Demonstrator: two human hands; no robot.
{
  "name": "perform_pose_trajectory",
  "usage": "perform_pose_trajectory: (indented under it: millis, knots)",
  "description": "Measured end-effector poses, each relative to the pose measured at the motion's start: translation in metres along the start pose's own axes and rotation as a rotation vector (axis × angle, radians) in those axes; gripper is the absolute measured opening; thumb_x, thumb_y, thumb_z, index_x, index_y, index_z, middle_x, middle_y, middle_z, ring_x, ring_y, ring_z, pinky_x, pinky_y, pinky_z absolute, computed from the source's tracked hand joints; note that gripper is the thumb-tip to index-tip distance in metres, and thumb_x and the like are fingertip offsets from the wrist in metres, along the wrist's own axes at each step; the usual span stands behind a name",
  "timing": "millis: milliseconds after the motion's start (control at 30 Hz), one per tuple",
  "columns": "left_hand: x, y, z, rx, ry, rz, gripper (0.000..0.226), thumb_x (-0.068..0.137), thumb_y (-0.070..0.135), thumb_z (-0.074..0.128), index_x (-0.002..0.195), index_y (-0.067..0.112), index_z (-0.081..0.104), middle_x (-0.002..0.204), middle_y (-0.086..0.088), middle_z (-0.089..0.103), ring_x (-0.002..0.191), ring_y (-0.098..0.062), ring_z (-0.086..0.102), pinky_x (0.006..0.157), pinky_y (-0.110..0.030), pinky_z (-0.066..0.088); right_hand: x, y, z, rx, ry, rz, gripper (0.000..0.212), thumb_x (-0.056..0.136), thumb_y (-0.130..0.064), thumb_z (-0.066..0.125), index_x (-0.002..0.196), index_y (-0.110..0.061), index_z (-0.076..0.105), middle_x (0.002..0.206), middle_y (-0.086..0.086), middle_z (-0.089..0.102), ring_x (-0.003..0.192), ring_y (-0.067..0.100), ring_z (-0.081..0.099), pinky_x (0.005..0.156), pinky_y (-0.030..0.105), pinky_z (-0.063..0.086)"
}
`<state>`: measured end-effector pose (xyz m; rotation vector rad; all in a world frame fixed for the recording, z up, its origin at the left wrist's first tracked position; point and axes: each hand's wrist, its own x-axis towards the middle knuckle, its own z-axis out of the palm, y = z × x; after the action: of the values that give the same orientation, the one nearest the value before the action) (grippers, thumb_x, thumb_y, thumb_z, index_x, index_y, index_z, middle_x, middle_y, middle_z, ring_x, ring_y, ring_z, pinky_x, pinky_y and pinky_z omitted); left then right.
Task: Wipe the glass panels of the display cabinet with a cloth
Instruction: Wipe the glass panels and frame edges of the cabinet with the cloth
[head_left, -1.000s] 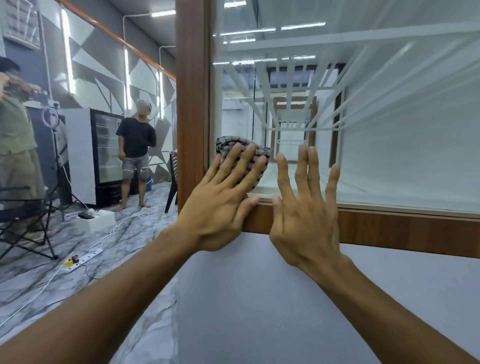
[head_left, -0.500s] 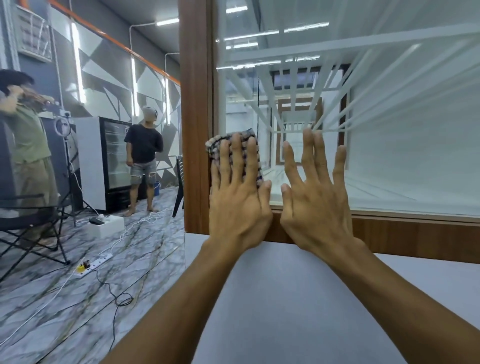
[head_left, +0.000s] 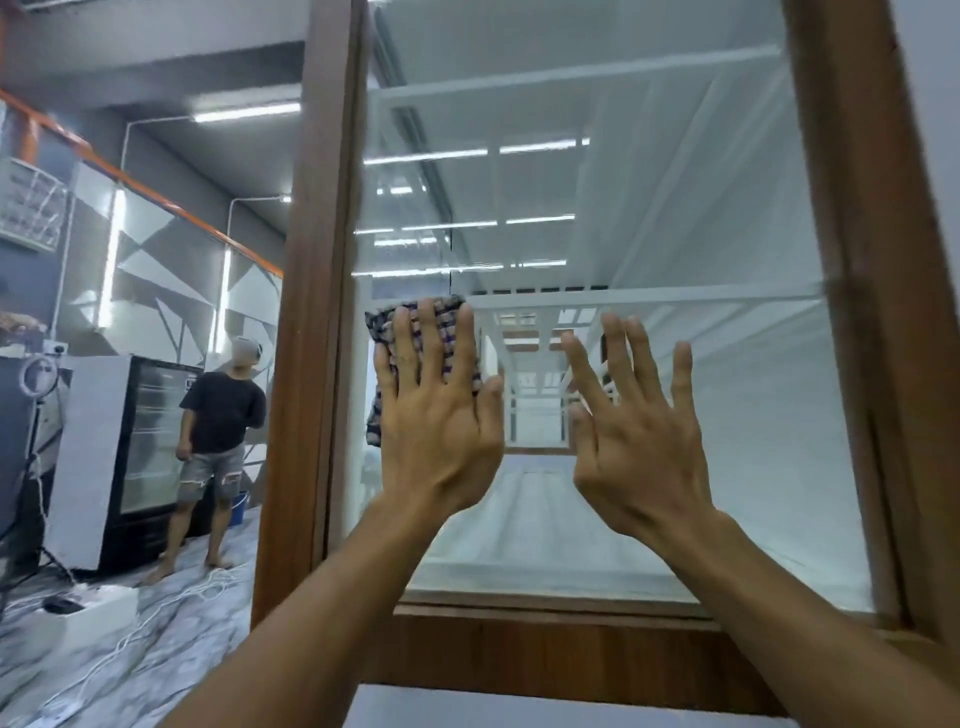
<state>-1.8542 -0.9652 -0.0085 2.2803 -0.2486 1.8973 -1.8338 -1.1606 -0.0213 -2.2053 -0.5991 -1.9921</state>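
The display cabinet has a large glass panel set in a brown wooden frame. My left hand lies flat with fingers spread, pressing a checked dark-and-white cloth against the glass near the left post. Most of the cloth is hidden under the hand; its top edge and left side show. My right hand is beside it on the right, fingers spread, palm toward the glass and holding nothing. Inside the cabinet I see white shelves and reflected ceiling lights.
A person in a black shirt stands to the left by a glass-door fridge. Cables and a white box lie on the marble floor. The lower wooden rail runs below my hands.
Both hands have moved up the glass from the bottom rail to mid-panel, the left taking the cloth with it. My view has tilted upward too.
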Motion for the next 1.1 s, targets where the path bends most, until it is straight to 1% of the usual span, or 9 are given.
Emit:
perform_pose_trajectory:
  millis: [133,267,333,467,600,700,800,933,1100]
  knots:
    - [0.006,0.049,0.011,-0.003,-0.052,0.194,0.067,0.107,0.045,0.02,0.166,0.023,-0.003,0.172,-0.005,-0.016,0.158,-0.023,-0.021,0.128,-0.048,-0.011,0.005,0.018,-0.004,0.005,0.04,0.024,0.06,0.104,-0.035,0.025,0.163,-0.022,0.018,0.171,0.011,0.003,0.159,0.026,-0.002,0.126,0.058,-0.003]
    - [-0.053,0.063,0.02,0.099,-0.18,0.503,0.068,0.106,0.043,0.029,0.166,0.022,0.004,0.174,-0.007,-0.006,0.16,-0.025,-0.01,0.128,-0.054,0.008,-0.028,0.044,-0.012,-0.007,0.058,0.126,0.063,0.103,-0.034,0.029,0.163,-0.021,0.017,0.171,0.01,0.004,0.159,0.025,-0.002,0.126,0.059,0.001]
    - [-0.059,0.058,0.022,0.109,-0.166,0.544,0.068,0.106,0.043,0.032,0.166,0.022,0.009,0.174,-0.006,-0.001,0.161,-0.025,-0.005,0.127,-0.054,0.011,-0.042,0.06,-0.018,-0.022,0.051,0.135,0.062,0.104,-0.034,0.03,0.163,-0.023,0.015,0.172,0.009,0.002,0.159,0.025,-0.003,0.126,0.058,-0.001]
    - [-0.017,0.106,0.036,0.027,-0.096,0.352,0.068,0.106,0.043,0.026,0.166,0.02,0.005,0.174,-0.006,-0.006,0.16,-0.024,-0.012,0.128,-0.052,-0.002,-0.061,0.08,-0.025,-0.043,0.052,0.191,0.06,0.105,-0.033,0.028,0.163,-0.02,0.017,0.171,0.011,0.003,0.159,0.025,-0.003,0.126,0.059,0.004]
    - [-0.002,0.189,0.06,0.01,-0.166,0.494,0.066,0.106,0.044,0.013,0.166,0.02,-0.003,0.173,-0.005,-0.013,0.158,-0.023,-0.02,0.127,-0.05,-0.012,-0.09,0.1,-0.04,-0.2,0.117,0.309,0.062,0.104,-0.032,0.029,0.16,-0.006,0.022,0.168,0.022,0.007,0.158,0.034,-0.001,0.126,0.061,0.004]
    - [-0.009,0.222,0.065,0.037,-0.23,0.588,0.066,0.105,0.042,0.009,0.165,0.017,-0.002,0.173,-0.006,-0.011,0.158,-0.023,-0.018,0.126,-0.049,-0.014,-0.121,0.105,-0.048,-0.131,0.132,0.461,0.068,0.1,-0.029,0.032,0.161,-0.003,0.016,0.169,0.019,0.006,0.158,0.031,-0.002,0.128,0.055,0.004]
    - [-0.032,0.209,0.06,0.075,-0.336,0.748,0.064,0.108,0.04,0.013,0.165,0.017,-0.007,0.172,-0.005,-0.014,0.157,-0.023,-0.021,0.126,-0.048,-0.016,-0.167,0.094,-0.047,-0.01,0.099,0.505,0.065,0.103,-0.028,0.028,0.161,-0.002,0.013,0.17,0.015,0.005,0.159,0.027,-0.002,0.128,0.051,0.007]
    - [-0.078,0.157,0.044,0.03,-0.498,1.035,0.062,0.11,0.04,0.022,0.166,0.021,0.003,0.173,0.0,-0.001,0.159,-0.018,-0.014,0.128,-0.045,-0.011,-0.192,0.052,-0.038,0.07,0.081,0.493,0.063,0.102,-0.024,0.028,0.158,0.004,0.018,0.169,0.019,0.012,0.158,0.031,0.003,0.126,0.06,0.004]
    - [-0.104,0.064,0.006,0.049,-0.492,0.776,0.062,0.11,0.039,0.021,0.166,0.02,0.003,0.174,-0.001,-0.005,0.159,-0.019,-0.016,0.129,-0.048,-0.006,-0.167,-0.023,-0.025,0.135,-0.08,0.301,0.066,0.101,-0.026,0.029,0.161,-0.004,0.014,0.17,0.016,0.011,0.159,0.029,0.002,0.125,0.061,0.003]
